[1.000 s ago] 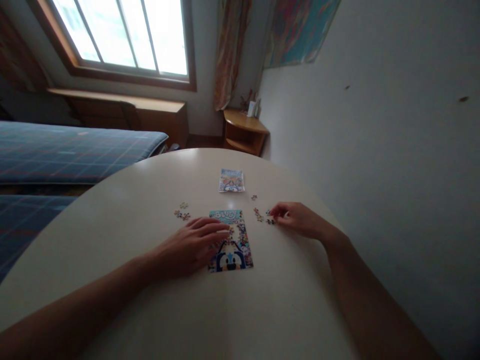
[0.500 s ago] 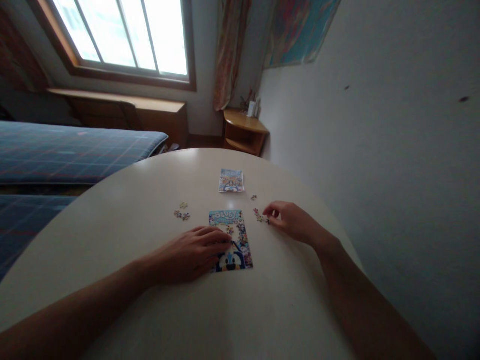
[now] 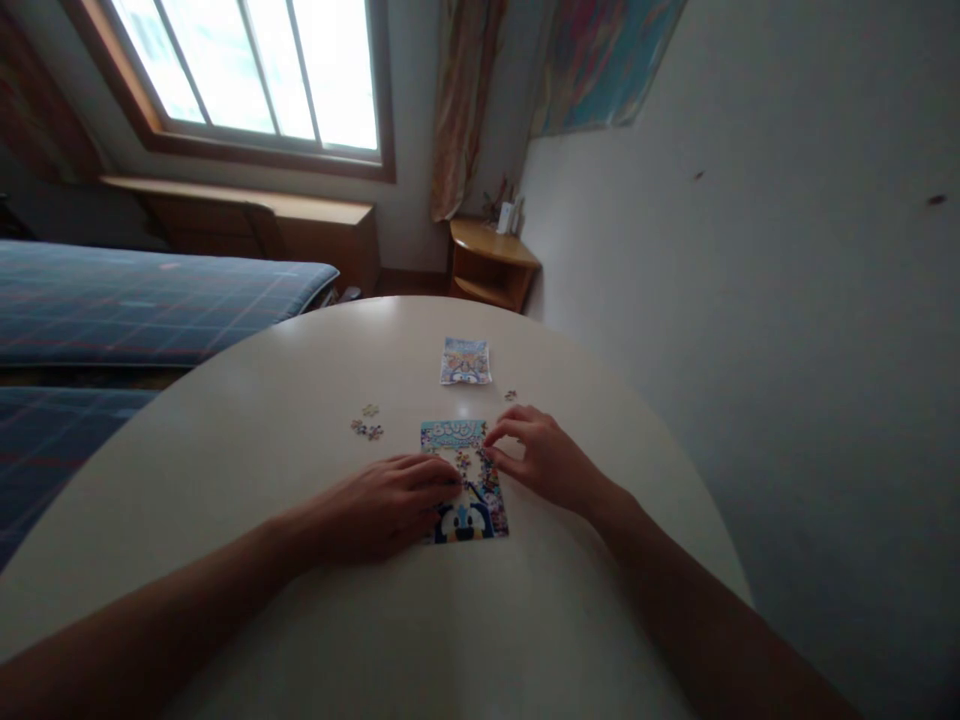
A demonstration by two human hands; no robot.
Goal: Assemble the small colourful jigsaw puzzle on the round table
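Note:
A partly filled jigsaw puzzle (image 3: 465, 525) lies on the white round table, a blue dog's face at its near end and pale gaps in its middle. My left hand (image 3: 394, 505) rests flat over the puzzle's left side, fingers stretched out, covering part of it. Above the puzzle's right edge, my right hand (image 3: 544, 460) has thumb and forefinger drawn together in a pinch on what looks like a puzzle piece, mostly hidden by the fingertips. Several loose puzzle pieces (image 3: 369, 431) lie left of the puzzle. A single loose piece (image 3: 511, 395) lies beyond my right hand.
A small printed picture sheet (image 3: 466, 362) lies on the table (image 3: 315, 370) past the puzzle. Bedding in a plaid cover (image 3: 165, 300) stands to the left of the table. A wall runs along the right, and a wooden corner shelf (image 3: 491, 245) stands behind.
My right hand has moved left, from the loose pieces beside the puzzle to the puzzle's right edge. My left hand has stayed in place on the puzzle.

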